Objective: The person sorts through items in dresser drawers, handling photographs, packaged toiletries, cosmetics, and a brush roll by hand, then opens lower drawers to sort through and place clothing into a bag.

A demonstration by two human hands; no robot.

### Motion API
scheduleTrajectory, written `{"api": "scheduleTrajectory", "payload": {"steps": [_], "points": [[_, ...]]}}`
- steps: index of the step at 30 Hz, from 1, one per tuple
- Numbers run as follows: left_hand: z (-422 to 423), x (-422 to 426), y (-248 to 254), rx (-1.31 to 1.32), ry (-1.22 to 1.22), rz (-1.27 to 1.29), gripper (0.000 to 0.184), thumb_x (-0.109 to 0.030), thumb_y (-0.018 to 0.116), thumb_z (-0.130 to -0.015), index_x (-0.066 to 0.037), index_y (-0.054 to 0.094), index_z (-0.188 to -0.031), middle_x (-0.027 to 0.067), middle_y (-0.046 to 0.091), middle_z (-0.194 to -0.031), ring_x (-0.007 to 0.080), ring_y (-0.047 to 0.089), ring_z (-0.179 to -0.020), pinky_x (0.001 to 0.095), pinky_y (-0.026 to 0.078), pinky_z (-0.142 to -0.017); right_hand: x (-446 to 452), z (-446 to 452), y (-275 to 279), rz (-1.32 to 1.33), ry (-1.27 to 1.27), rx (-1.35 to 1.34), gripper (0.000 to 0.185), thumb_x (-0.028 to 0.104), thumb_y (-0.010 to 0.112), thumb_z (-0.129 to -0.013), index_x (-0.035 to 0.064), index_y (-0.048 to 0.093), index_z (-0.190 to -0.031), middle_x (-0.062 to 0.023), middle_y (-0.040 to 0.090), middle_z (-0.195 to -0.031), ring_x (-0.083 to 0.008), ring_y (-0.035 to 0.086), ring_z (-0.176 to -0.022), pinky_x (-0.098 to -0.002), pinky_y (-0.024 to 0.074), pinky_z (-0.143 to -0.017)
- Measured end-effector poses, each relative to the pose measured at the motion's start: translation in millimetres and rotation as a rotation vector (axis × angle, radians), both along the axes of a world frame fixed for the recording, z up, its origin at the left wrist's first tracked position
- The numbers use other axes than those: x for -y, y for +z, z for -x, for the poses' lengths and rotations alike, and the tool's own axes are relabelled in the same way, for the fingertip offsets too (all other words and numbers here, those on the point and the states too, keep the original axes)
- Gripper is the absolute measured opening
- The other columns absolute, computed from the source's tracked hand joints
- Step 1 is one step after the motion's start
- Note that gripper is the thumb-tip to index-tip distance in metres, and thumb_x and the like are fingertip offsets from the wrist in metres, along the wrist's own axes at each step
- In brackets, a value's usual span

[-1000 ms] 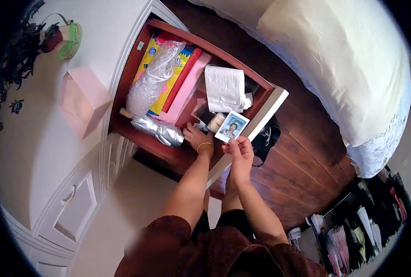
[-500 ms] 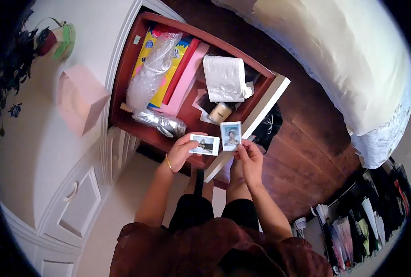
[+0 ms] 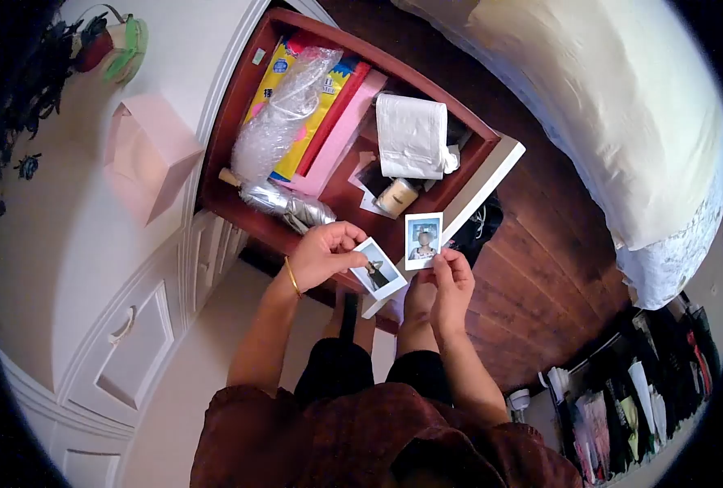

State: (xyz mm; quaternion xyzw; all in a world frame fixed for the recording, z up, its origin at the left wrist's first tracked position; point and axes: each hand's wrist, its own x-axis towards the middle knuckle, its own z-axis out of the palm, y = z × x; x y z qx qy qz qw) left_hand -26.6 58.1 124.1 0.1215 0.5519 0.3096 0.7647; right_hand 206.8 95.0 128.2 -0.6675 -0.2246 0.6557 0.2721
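Note:
My left hand (image 3: 330,254), with a gold bracelet at the wrist, pinches a small instant photo (image 3: 379,272) that tilts down to the right. Beside it my right hand (image 3: 452,281) holds a second instant photo (image 3: 423,237) nearly upright by its lower corner. Both photos are over the front of an open red drawer (image 3: 345,213). Inside lie a white tissue pack (image 3: 412,137), a small beige roll (image 3: 396,198), a yellow packet (image 3: 322,98), bubble wrap (image 3: 276,122), a pink box (image 3: 341,138) and a silver-wrapped bundle (image 3: 288,203).
A pink paper bag (image 3: 154,159) and dark flowers (image 3: 40,89) are on the white cabinet at left. The bed (image 3: 597,106) is at upper right. Black bins of folded items (image 3: 638,390) are at lower right, and a dark bag (image 3: 482,226) lies beside the drawer.
My left hand has come up out of the drawer with a photo, which has since turned to a slant. The right hand's photo has moved slightly right and now stands more upright.

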Motion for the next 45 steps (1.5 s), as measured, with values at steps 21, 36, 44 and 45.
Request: {"api": "scheduleTrajectory", "payload": {"steps": [21,36,44,45], "points": [[9,10,11,0.047,0.185,0.034,0.026,-0.022,0.053,-0.099,-0.005,0.061,-0.116,-0.0038,0.058,-0.078,0.0029,0.055,-0.069,0.0182,0.045,-0.063,17,18,35,0.133,0.207,-0.106,0.008,0.006,0.058,-0.094,-0.0005,0.061,-0.099,-0.0038,0.063,-0.085,-0.0106,0.060,-0.069,-0.0242,0.0518,-0.064],[8,60,-40,-0.873,-0.297,-0.172,0.017,-0.019,0.066,-0.083,-0.010,0.068,-0.097,0.0104,0.066,-0.088,0.0319,0.062,-0.084,0.0384,0.050,-0.077,0,11,10,-0.228,0.583,0.407,0.012,0.008,0.062,-0.091,-0.0012,0.064,-0.098,-0.0075,0.062,-0.082,-0.0143,0.060,-0.073,-0.0291,0.0498,-0.066],[30,75,-124,-1.469,-1.025,-0.582,0.061,-0.007,0.057,-0.082,-0.019,0.044,-0.141,0.0082,0.050,-0.133,0.0282,0.041,-0.128,0.0478,0.021,-0.112,-38,42,-12,-0.730,1.063,0.743,0.018,0.007,0.065,-0.081,0.0069,0.065,-0.099,-0.0111,0.063,-0.080,-0.0258,0.059,-0.074,-0.0380,0.0469,-0.067],[33,71,-129,-1.414,-1.085,-0.558,0.057,-0.008,0.056,-0.083,-0.020,0.047,-0.139,0.0082,0.051,-0.131,0.0280,0.041,-0.128,0.0486,0.021,-0.112,-38,47,-21,-0.821,1.142,0.766,0.019,0.007,0.066,-0.079,0.0082,0.065,-0.098,-0.0110,0.063,-0.079,-0.0271,0.058,-0.075,-0.0401,0.0455,-0.068]]}}
